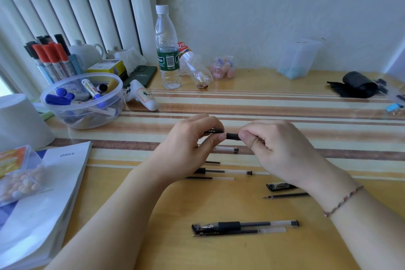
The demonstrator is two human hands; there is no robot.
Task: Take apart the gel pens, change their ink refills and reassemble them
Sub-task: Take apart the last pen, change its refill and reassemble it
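Gel pen (pixel 228 135), mid-table: left hand (pixel 192 140) and right hand (pixel 276 144) each grip one end tightly, likely for twisting it apart.

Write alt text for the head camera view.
Two bare hands, the left hand and right hand, hold a black gel pen between them above a striped table. Loose refills and an assembled pen lie nearer the camera.

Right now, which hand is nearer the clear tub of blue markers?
Left. The left hand is right of the tub and nearer the camera; the right hand is farther right, past the pen both hold.
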